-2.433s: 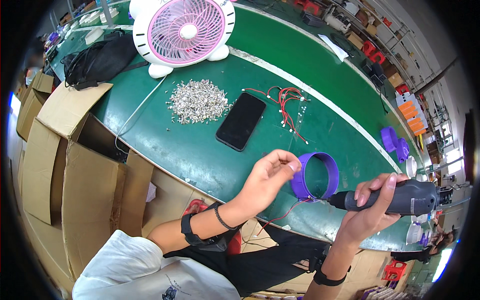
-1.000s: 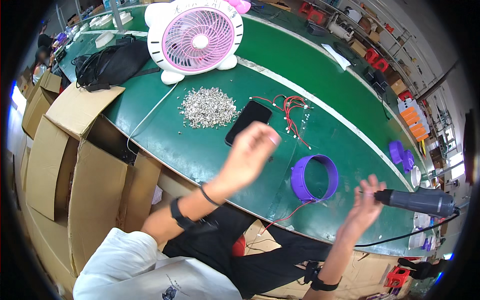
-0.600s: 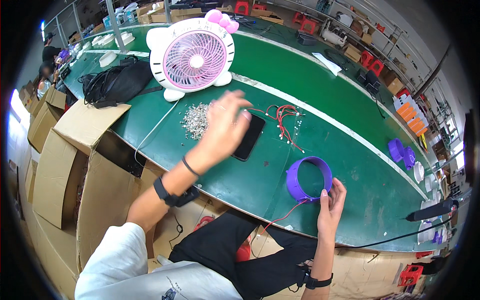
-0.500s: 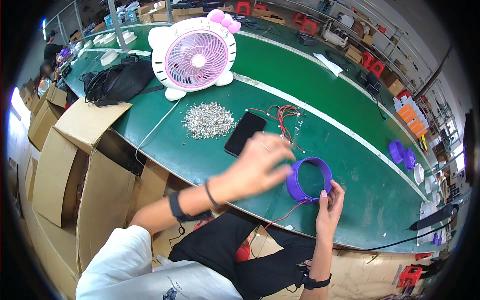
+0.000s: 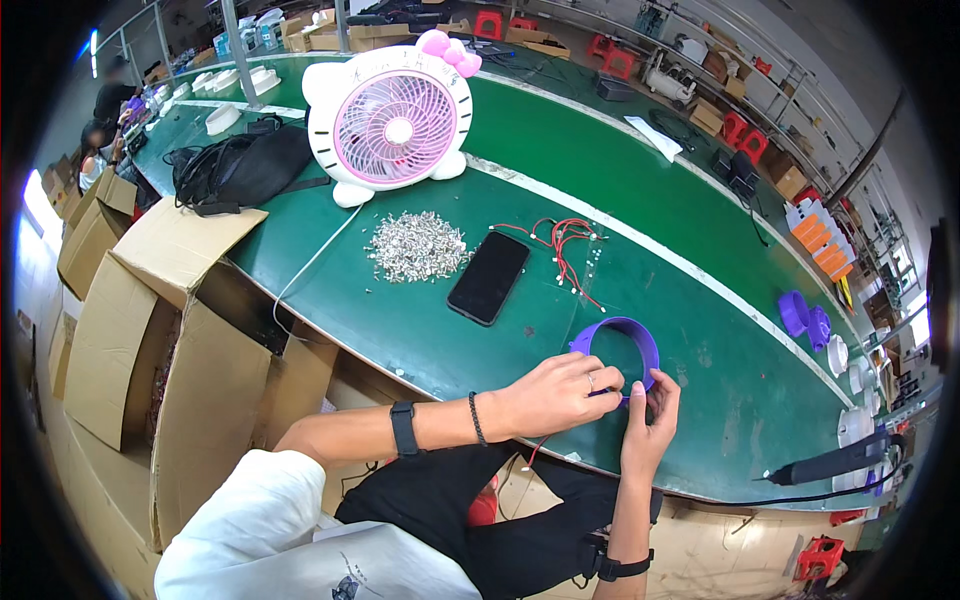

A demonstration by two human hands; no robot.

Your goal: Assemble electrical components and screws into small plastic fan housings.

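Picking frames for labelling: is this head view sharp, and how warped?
Head view: both hands, left hand and right hand, and the purple ring look sharp; the green table edge bows with fisheye; corners black; bright glare at the left rim.

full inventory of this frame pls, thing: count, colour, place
purple plastic ring: 1, purple, near table edge, at both hands
pile of small metal parts: 1, silver, in front of the fan
phone: 1, black, face up right of the pile
wires: a bunch, red, beyond the phone
desk fan: 1, white and pink, far side of the pile
bag: 1, black, left of the fan
electric screwdriver: 1, dark, table edge at right
cardboard boxes: several, brown, left of the table
table: 1, green
left hand: on the ring's near rim
right hand: at the ring's near rim
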